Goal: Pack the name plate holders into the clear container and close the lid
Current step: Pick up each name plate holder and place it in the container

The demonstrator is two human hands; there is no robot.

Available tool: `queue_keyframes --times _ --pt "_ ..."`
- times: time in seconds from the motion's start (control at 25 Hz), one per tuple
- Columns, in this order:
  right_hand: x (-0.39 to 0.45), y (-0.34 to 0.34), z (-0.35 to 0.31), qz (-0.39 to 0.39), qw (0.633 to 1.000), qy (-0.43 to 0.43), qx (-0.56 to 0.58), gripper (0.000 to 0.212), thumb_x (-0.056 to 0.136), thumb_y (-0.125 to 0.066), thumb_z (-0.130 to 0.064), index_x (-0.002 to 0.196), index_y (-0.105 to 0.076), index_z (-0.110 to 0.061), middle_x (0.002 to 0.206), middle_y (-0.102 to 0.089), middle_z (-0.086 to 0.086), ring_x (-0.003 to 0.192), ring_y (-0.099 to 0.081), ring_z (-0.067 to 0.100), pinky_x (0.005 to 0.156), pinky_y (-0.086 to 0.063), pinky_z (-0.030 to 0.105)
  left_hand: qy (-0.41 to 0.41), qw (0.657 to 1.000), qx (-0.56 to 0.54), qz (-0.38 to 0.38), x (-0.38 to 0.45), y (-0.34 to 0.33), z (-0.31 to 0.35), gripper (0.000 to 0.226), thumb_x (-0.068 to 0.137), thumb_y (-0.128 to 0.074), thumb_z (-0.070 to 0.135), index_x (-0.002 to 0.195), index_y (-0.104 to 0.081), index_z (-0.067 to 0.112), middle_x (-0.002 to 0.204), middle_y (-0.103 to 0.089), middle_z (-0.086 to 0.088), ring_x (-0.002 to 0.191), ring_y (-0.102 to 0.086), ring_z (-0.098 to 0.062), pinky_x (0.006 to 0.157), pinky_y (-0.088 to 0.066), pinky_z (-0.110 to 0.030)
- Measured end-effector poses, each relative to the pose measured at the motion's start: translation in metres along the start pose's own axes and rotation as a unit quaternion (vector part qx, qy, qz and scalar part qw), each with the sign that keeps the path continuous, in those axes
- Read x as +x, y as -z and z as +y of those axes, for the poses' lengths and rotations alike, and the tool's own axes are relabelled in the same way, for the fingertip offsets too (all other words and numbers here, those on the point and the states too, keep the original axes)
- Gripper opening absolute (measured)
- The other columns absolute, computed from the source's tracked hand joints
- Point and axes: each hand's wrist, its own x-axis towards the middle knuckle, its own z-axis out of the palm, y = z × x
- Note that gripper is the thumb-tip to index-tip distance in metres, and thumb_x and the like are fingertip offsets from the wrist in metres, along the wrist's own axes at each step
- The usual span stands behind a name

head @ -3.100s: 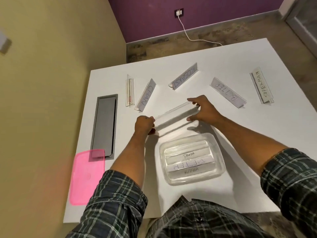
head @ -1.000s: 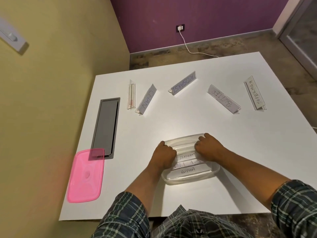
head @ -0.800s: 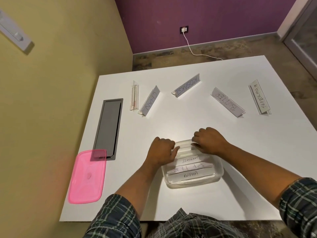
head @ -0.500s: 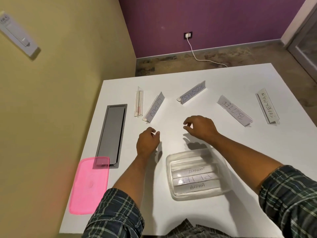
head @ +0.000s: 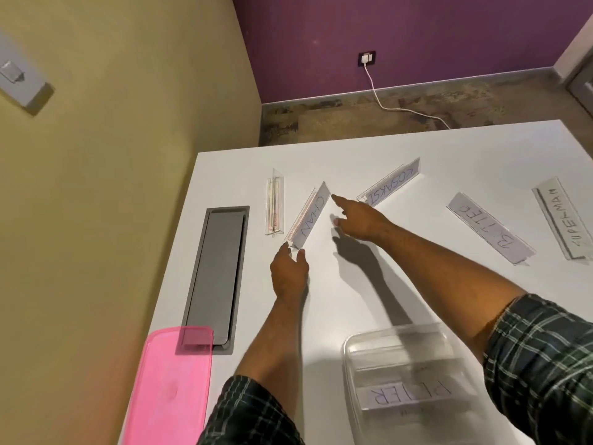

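Observation:
The clear container [head: 349, 354] sits at the table's near edge with several name plate holders inside, one reading PETER. The CHAN holder [head: 309, 216] lies at the far left. My left hand [head: 288, 271] touches its near end with thumb and fingers spread. My right hand [head: 359, 215] reaches toward its far end, index finger extended just at the corner. Other holders lie on the table: an empty clear one [head: 275, 205], KOSAKSI [head: 390, 187], BITEC [head: 486, 228] and SUPERMAN [head: 563, 218]. The pink lid [head: 170, 387] lies at the near left.
A grey cable hatch [head: 216, 274] is set into the white table [head: 417, 284] along its left side. A yellow wall runs close on the left. A white cable [head: 394, 106] trails over the floor beyond the far edge.
Both hands left the container after laying a holder inside and moved forward and left to the two ends of the CHAN holder. The view tilted, so the container sits lower.

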Motion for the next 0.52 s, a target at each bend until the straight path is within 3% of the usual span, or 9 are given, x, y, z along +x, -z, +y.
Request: queue_keyframes --times 0.2,0.4,0.52 --pt "0.061 -0.022 0.016 0.000 1.000 0.001 -0.014 0.072 0.097 -0.049 -0.025 0.159 -0.013 -0.030 0.162 -0.031 0.002 0.143 -0.039 0.028 0.115 -0.036 0.044 0.016 0.998 -0.046 0.032 0.034 -0.025 -0.004 0.034 0.096 -0.061 0.019 0.129 -0.062 0.008 0.121 -0.068 -0.010 0.113 -0.062 -0.028 0.099 -0.051 -0.035" --pt "0.096 -0.040 0.027 -0.016 1.000 -0.001 0.005 0.084 0.093 -0.057 -0.019 0.160 -0.007 -0.030 0.163 -0.029 0.002 0.141 -0.042 0.030 0.110 -0.037 0.039 0.043 0.997 -0.053 0.028 0.057 -0.037 -0.012 0.017 0.095 -0.060 0.018 0.105 -0.069 0.008 0.103 -0.072 -0.009 0.098 -0.066 -0.030 0.086 -0.053 -0.030" --pt "0.098 -0.044 0.034 -0.034 0.997 0.024 -0.066 0.096 0.091 -0.065 -0.027 0.160 0.001 -0.024 0.167 -0.014 0.002 0.143 -0.040 0.032 0.111 -0.037 0.042 0.030 0.999 -0.019 0.023 0.062 -0.033 -0.011 0.013 0.093 -0.060 0.019 0.095 -0.071 0.013 0.096 -0.075 -0.007 0.091 -0.067 -0.028 0.079 -0.053 -0.027"
